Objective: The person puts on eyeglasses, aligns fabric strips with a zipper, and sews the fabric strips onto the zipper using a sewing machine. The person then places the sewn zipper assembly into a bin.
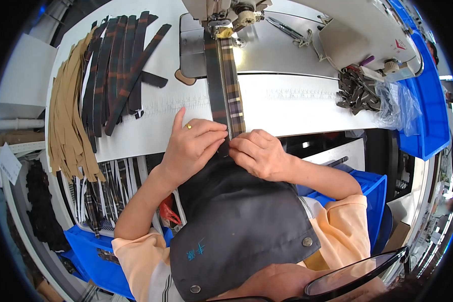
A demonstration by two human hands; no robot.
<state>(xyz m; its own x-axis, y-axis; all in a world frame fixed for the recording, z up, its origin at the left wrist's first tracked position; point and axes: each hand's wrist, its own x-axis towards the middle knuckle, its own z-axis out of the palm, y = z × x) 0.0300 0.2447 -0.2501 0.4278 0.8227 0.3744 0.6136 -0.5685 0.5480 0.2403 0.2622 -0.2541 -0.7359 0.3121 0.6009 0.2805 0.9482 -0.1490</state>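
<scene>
strips (217, 83), dark and pale plaid side by side, run lengthwise from under the machine (225, 12) over the white table (292, 113) and past its near edge, toward the body. left hand (194, 143) pinches their near end, one finger raised; right hand (259, 153) pinches beside it, fingers curled. white surface separates them from the dark pile (121, 70) at left and scraps (357, 90) at right, near a blue bin (429, 123).

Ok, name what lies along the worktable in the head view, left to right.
Tan strips → pile of dark plaid strips → left hand → right hand → heap of small dark pieces → clear plastic bag → upper-right blue bin.
</scene>
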